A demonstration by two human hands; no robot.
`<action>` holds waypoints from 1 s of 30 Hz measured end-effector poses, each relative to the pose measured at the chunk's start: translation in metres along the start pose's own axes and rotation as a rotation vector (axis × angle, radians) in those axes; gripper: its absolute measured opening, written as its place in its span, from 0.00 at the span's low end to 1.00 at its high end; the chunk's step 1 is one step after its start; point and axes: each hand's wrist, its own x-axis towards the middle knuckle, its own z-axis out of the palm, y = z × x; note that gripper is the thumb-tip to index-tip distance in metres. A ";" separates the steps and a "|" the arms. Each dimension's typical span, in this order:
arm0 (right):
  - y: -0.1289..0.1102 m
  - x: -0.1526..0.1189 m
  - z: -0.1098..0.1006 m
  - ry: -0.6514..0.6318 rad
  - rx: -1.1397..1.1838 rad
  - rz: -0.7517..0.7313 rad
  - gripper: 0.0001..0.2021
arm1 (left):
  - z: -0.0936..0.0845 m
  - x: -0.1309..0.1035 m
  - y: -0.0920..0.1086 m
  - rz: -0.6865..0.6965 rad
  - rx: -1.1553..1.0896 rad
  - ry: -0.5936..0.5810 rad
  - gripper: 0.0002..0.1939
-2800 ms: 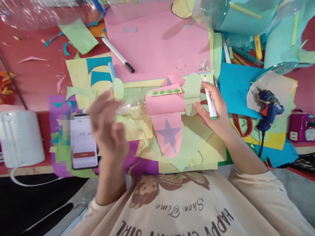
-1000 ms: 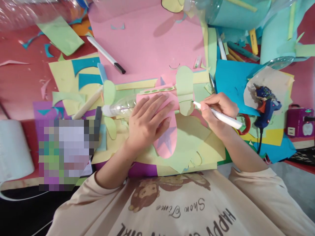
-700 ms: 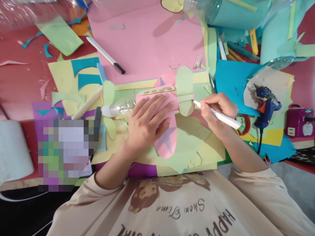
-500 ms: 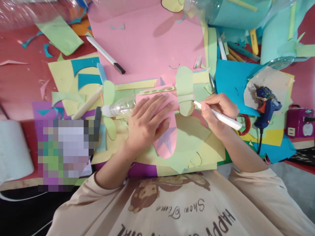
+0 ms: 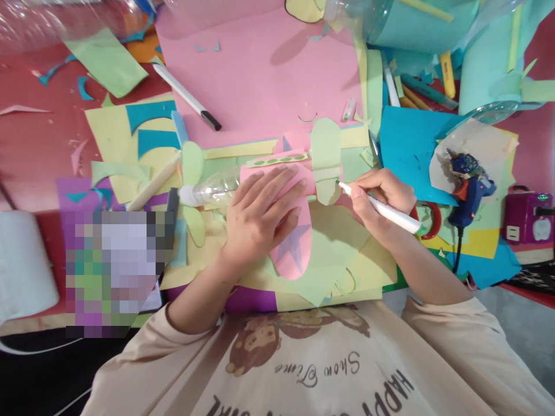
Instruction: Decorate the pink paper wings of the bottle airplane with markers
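A toy plane made from a clear plastic bottle (image 5: 217, 188) lies across the papers, wrapped in pink paper. Light green propeller blades (image 5: 193, 225) sit at its white cap on the left, and a light green tail piece (image 5: 327, 144) crosses its right end. My left hand (image 5: 262, 211) is laid over the pink middle, fingers curved across it and thumb on the near side. Below that hand sticks out a pink wing (image 5: 296, 248) bearing a purple star. My right hand (image 5: 384, 199) pinches a white marker (image 5: 392, 215), its tip at the lower right edge of the tail piece.
A blue glue gun (image 5: 470, 199) rests on paper at the right, near red-handled scissors (image 5: 431, 221). Beyond the plane lie a large pink sheet (image 5: 260, 75) and a white pen with a black end (image 5: 188, 95). Bottles, paper scraps and a purple box (image 5: 529, 216) surround the work.
My right hand and the marker have shifted slightly left, bringing the tip closer to the tail piece's edge. The left hand and the plane are nearly unmoved.
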 end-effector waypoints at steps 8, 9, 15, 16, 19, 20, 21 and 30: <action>-0.001 -0.002 0.003 -0.025 -0.027 -0.047 0.08 | 0.001 0.002 0.000 0.019 -0.010 0.039 0.19; -0.001 -0.003 0.003 -0.029 -0.023 -0.049 0.08 | 0.001 0.002 0.000 0.021 0.008 0.039 0.19; 0.000 -0.010 0.012 -0.089 -0.017 -0.088 0.06 | 0.000 0.003 0.001 0.015 0.027 0.019 0.19; 0.000 -0.011 0.013 -0.096 -0.011 -0.102 0.06 | 0.000 0.003 0.001 0.011 0.031 0.013 0.19; 0.003 -0.013 0.017 -0.096 0.028 -0.134 0.06 | 0.000 0.002 0.001 0.008 0.033 0.010 0.18; 0.004 -0.013 0.017 -0.096 0.034 -0.134 0.06 | 0.000 0.002 0.000 0.006 0.028 0.008 0.18; 0.005 -0.013 0.018 -0.094 0.036 -0.136 0.07 | 0.000 0.001 0.000 0.006 0.018 0.004 0.18; 0.003 -0.012 0.017 -0.102 0.019 -0.156 0.05 | 0.001 0.001 -0.001 0.022 -0.019 0.025 0.20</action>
